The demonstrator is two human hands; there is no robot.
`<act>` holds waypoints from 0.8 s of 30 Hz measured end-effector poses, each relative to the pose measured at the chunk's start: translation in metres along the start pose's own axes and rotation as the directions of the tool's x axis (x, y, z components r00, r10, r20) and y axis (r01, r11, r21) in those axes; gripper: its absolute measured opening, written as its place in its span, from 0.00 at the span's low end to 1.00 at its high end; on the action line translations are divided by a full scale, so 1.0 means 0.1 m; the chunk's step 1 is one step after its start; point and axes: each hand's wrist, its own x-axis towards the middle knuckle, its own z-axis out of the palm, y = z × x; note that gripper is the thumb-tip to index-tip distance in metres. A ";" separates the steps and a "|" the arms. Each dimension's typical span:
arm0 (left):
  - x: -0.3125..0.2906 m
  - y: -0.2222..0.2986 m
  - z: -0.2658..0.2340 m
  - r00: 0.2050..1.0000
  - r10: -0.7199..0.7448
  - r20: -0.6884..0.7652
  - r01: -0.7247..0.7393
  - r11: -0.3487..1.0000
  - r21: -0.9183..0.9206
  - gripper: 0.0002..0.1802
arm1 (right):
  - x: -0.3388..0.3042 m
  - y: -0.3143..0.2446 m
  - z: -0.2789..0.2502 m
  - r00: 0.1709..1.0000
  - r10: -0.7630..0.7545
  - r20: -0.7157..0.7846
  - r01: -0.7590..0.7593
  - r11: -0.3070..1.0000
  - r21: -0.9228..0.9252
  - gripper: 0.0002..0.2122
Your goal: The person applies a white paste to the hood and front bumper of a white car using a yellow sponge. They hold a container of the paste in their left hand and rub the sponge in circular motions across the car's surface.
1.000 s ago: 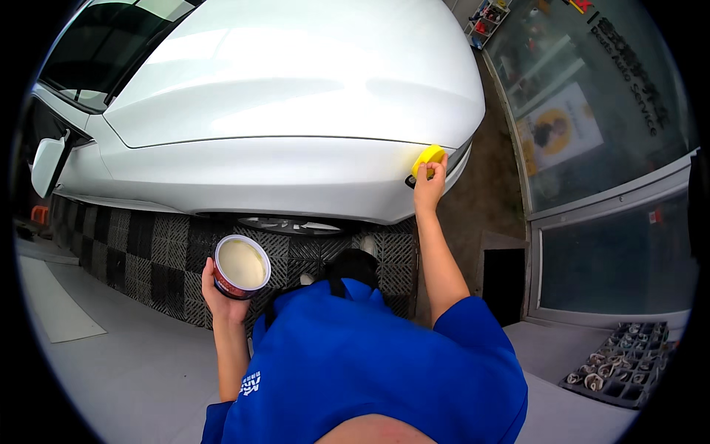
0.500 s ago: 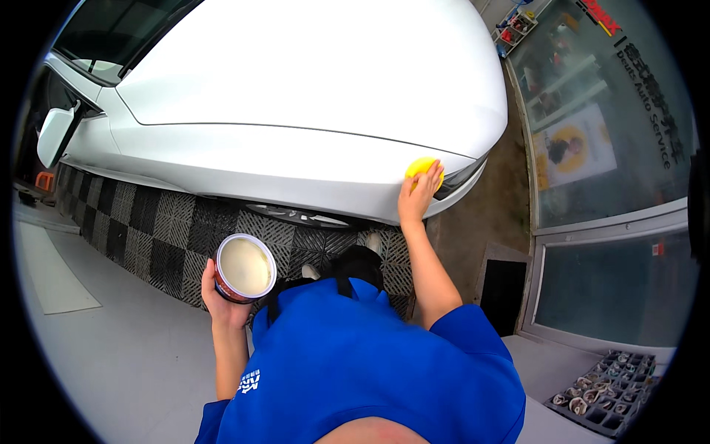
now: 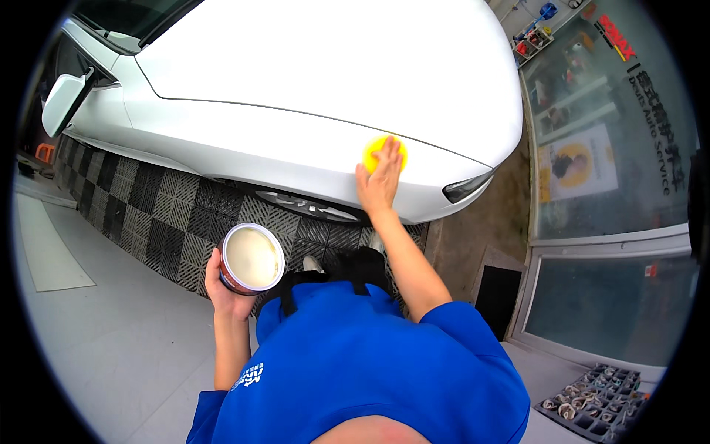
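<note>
My right hand presses a round yellow applicator pad flat against the front fender of a white car, just above the wheel arch and behind the headlight. My left hand holds an open round tin of pale cream wax upright at chest height, away from the car. I wear a blue short-sleeved shirt.
The car stands on black and grey checkered floor tiles; its front wheel is just below my right hand. A side mirror sticks out at left. Glass panels with a poster stand at right; a grey tray of small parts lies at lower right.
My right hand slid the yellow pad leftward along the fender, away from the headlight. The view closed in on the car. The tin stayed in my left hand.
</note>
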 end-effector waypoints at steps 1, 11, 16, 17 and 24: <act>-0.03 0.04 0.03 0.999 0.017 -0.036 -0.017 1.000 0.000 0.27 | -0.21 -0.05 0.04 0.994 -0.084 0.073 0.085 0.996 -0.017 0.34; -0.17 0.37 -0.13 0.993 0.092 -0.067 -0.097 0.992 -0.080 0.27 | 0.03 -0.44 0.21 0.966 -0.022 0.259 0.078 0.975 -0.208 0.36; -0.24 0.41 -0.11 0.969 0.206 -0.134 -0.216 0.975 -0.061 0.27 | 0.04 -0.02 0.08 0.995 0.081 0.056 -0.064 0.966 -0.249 0.35; -0.20 0.41 -0.13 0.974 0.193 -0.117 -0.202 0.976 -0.080 0.27 | 0.24 -0.12 0.19 0.985 0.160 -0.060 -0.170 0.949 -0.264 0.34; -0.22 0.41 0.06 0.973 0.198 -0.118 -0.212 0.969 -0.129 0.29 | -0.09 -0.45 0.26 0.910 -0.179 0.374 0.238 0.964 -0.119 0.31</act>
